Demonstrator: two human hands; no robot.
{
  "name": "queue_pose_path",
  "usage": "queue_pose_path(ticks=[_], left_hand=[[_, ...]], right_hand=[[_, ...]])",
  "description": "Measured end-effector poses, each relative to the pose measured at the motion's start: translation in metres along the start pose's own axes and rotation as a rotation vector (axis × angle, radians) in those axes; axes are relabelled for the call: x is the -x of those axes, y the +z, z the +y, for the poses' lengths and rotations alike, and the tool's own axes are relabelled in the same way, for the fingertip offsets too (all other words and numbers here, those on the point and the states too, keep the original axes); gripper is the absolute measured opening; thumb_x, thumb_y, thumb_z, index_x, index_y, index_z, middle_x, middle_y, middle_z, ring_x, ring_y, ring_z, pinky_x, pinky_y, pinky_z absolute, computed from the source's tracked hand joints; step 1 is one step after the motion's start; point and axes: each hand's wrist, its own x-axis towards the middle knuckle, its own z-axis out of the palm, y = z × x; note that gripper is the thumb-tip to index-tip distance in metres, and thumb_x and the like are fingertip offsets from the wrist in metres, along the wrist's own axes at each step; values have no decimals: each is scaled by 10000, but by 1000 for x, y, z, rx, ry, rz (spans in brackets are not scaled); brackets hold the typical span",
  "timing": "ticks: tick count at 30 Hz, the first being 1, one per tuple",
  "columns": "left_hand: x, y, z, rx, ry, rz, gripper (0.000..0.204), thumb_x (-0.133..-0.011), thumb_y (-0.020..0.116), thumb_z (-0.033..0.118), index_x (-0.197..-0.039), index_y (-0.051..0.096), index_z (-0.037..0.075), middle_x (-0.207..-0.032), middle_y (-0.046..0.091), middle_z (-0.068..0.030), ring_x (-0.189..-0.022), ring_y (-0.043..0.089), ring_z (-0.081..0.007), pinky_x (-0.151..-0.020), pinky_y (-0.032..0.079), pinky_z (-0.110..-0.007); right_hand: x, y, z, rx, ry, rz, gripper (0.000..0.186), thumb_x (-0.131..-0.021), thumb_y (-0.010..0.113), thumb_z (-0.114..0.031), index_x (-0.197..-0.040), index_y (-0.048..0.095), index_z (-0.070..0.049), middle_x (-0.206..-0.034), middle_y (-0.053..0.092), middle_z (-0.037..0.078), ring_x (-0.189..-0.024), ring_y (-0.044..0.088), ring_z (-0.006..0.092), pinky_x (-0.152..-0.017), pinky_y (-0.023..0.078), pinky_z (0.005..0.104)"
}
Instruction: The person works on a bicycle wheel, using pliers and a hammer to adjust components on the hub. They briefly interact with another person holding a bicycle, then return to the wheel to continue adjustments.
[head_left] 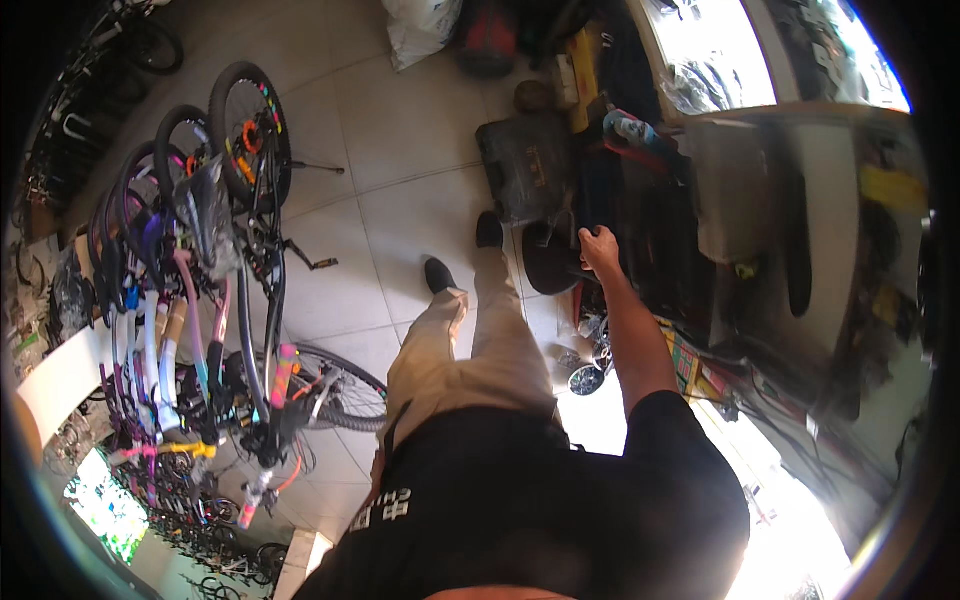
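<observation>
My right hand (600, 250) is out to the right, fingers curled closed at a dark thing I cannot make out, beside a black rounded object (548, 262). A dark hard case (520, 165) lies on the floor just above that. Only a sliver of skin (376, 470) shows beside my left hip, mostly behind my body, and the left hand's fingers are hidden. My shoes and beige trouser legs (500, 350) are below me on the tiles.
Several bicycles (240, 150) with coloured frames lean in a row on my left, with more behind. A cluttered bench (730, 190) runs along my right. A white bag (420, 25) and a yellow box (580, 75) sit at the top on the tiled floor (400, 150).
</observation>
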Motion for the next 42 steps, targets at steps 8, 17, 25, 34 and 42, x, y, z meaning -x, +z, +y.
queue_pose_path(ticks=[8,17,25,34,42], left_hand=[[-3,-10,78,-206,-182,-58,257,-970,662,294,-940,587,50,-854,581,-111,-804,582,-289,-783,497,-464],[-2,10,120,-293,-356,-79,269,-964,671,296,-994,593,40,-908,597,-132,-856,594,-307,-816,500,-464],[-6,3,129,-349,-368,-80,290,-960,679,297,-1042,598,31,-956,611,-151,-901,604,-324,-847,504,-464],[10,-2,124,-390,-422,-73,324,-954,688,299,-1096,604,21,-1010,628,-172,-953,616,-342,-880,507,-464],[20,-20,109,-407,-428,-51,359,-949,697,301,-1143,609,12,-1058,642,-190,-998,627,-359,-911,510,-464]], right_hand=[[-288,82,17,165,-27,418,806,-971,700,-444,-1546,455,65,-1215,709,281,-909,772,405,-640,649,472],[-414,74,1,-482,140,468,384,-1073,611,-477,-1260,639,-143,-794,611,35,-624,623,176,-506,560,352],[-405,70,-10,-303,183,238,425,-1013,666,-479,-1142,694,-76,-920,686,91,-660,671,208,-541,596,350],[-421,90,-32,-236,62,235,401,-941,751,-415,-1071,686,-41,-916,707,128,-654,681,266,-566,624,435],[-462,93,-6,-387,133,265,254,-995,660,-260,-1070,692,-19,-801,702,131,-652,694,259,-584,619,435]])
